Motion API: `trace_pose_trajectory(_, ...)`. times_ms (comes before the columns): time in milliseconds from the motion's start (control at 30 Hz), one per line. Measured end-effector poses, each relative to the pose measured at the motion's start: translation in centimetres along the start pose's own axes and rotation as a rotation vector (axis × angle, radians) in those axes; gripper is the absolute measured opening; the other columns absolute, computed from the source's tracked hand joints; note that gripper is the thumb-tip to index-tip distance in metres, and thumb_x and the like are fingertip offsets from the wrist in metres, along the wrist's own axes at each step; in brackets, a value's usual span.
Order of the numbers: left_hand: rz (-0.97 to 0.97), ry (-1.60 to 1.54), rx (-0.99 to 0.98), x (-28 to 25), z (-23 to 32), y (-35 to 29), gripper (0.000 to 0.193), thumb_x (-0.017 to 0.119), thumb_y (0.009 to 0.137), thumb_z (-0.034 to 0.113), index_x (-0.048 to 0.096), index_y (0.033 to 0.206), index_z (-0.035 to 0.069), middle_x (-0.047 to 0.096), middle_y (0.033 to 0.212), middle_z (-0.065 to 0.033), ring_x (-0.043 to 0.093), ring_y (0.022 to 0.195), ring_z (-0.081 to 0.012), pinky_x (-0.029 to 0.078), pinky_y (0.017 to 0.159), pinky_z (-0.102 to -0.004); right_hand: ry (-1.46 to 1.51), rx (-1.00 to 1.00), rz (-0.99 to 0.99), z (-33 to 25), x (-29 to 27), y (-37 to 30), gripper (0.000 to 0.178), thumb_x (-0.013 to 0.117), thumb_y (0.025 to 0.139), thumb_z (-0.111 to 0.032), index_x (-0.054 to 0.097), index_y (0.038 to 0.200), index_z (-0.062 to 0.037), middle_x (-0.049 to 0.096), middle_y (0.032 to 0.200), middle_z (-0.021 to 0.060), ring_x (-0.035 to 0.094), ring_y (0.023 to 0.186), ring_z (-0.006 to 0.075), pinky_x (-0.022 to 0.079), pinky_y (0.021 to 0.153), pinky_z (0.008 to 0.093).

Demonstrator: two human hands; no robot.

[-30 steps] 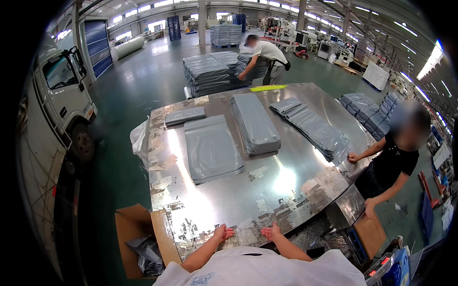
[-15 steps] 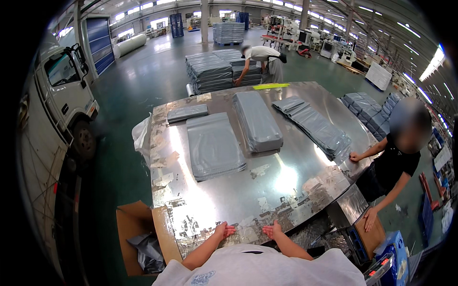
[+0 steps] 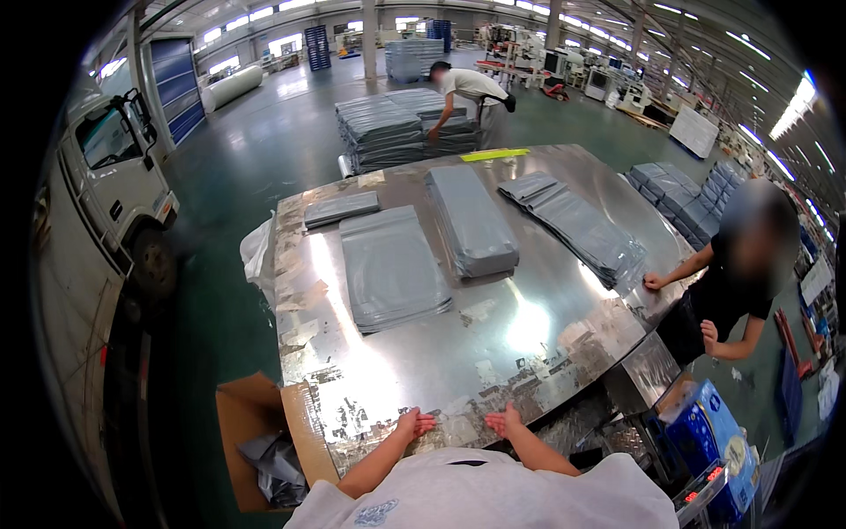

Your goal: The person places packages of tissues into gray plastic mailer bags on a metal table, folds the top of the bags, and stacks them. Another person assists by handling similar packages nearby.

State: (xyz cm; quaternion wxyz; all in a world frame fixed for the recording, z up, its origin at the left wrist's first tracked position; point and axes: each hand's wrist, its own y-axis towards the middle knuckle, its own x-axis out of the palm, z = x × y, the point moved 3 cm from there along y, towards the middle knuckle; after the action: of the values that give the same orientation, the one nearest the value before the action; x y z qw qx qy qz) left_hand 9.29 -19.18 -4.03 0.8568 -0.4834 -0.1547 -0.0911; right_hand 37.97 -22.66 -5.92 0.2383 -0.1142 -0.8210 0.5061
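Note:
My left hand (image 3: 415, 424) lies at the near edge of a metal-topped table (image 3: 423, 357), fingers stretched toward the right. Level with it, my right hand (image 3: 504, 421) rests on the same edge, fingers extended and pointing left. Neither holds anything. Farther up the tabletop are a flat stack of grey plastic bags (image 3: 393, 271), a thick grey bundle (image 3: 472, 220), a small folded grey bundle (image 3: 342, 210) and a long fanned stack of grey bags (image 3: 575, 231).
A co-worker (image 3: 740, 282) stands at the table's right side, one hand on its edge. An open cardboard box (image 3: 251, 401) holding grey plastic is at lower left; a blue package (image 3: 718, 441) at lower right. Another person (image 3: 471, 93) bends over stacked grey bundles (image 3: 379, 132). A truck (image 3: 119, 176) stands left.
The co-worker's lower hand has lifted off the brown cardboard panel, which no longer lies beneath it; more of the blue package shows. My hands stay in place. The view has shifted slightly.

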Motion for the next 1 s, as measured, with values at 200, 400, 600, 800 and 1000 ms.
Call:
trace_pose_trajectory(200, 0.010, 0.013, 0.016, -0.1, 0.1, -0.6, 0.051, 0.027, 0.088, 0.039, 0.057, 0.093, -0.001, 0.064, 0.085, -0.0130, 0.058, 0.060, -0.0144, 0.041, 0.046, -0.0209, -0.043, -0.012, -0.007, -0.2, 0.6, -0.6, 0.086, 0.011, 0.080, -0.066, 0.057, 0.097, 0.0050, 0.063, 0.089, 0.0145, 0.060, 0.061, 0.0206, 0.039, 0.038, 0.0220)
trace_pose_trajectory(400, -0.004, 0.001, 0.000, -0.4, 0.1, 0.0, 0.051, 0.027, 0.088, 0.038, 0.054, 0.097, -0.004, 0.062, 0.087, -0.0154, 0.057, 0.059, -0.0165, 0.042, 0.045, -0.0210, -0.023, -0.029, -0.011, -0.2, 0.7, -0.6, 0.085, 0.011, 0.081, -0.065, 0.057, 0.096, 0.0059, 0.063, 0.088, 0.0157, 0.061, 0.059, 0.0208, 0.041, 0.038, 0.0227)
trace_pose_trajectory(600, -0.007, -0.018, -0.009, -0.3, 0.0, 0.1, 0.051, 0.028, 0.088, 0.038, 0.054, 0.098, -0.005, 0.062, 0.086, -0.0163, 0.057, 0.058, -0.0177, 0.044, 0.043, -0.0203, -0.005, -0.030, -0.030, -0.1, 0.4, 0.1, 0.085, 0.012, 0.081, -0.065, 0.057, 0.096, 0.0059, 0.063, 0.086, 0.0163, 0.060, 0.057, 0.0207, 0.041, 0.038, 0.0231)
trace_pose_trajectory(800, -0.022, -0.024, 0.001, -0.4, -0.1, 0.2, 0.052, 0.028, 0.088, 0.039, 0.053, 0.098, -0.005, 0.062, 0.086, -0.0168, 0.057, 0.057, -0.0179, 0.043, 0.042, -0.0205, -0.017, -0.030, -0.017, -0.1, 0.3, 0.2, 0.085, 0.012, 0.081, -0.065, 0.057, 0.094, 0.0066, 0.063, 0.084, 0.0163, 0.060, 0.056, 0.0208, 0.041, 0.038, 0.0234)
trace_pose_trajectory(1000, -0.018, -0.017, -0.002, -0.7, -0.2, 0.5, 0.052, 0.028, 0.088, 0.040, 0.054, 0.098, -0.004, 0.062, 0.085, -0.0167, 0.057, 0.057, -0.0176, 0.042, 0.042, -0.0209, -0.011, -0.025, -0.019, -0.1, 0.5, -0.1, 0.086, 0.012, 0.081, -0.064, 0.057, 0.093, 0.0081, 0.063, 0.081, 0.0163, 0.060, 0.054, 0.0214, 0.040, 0.037, 0.0235)
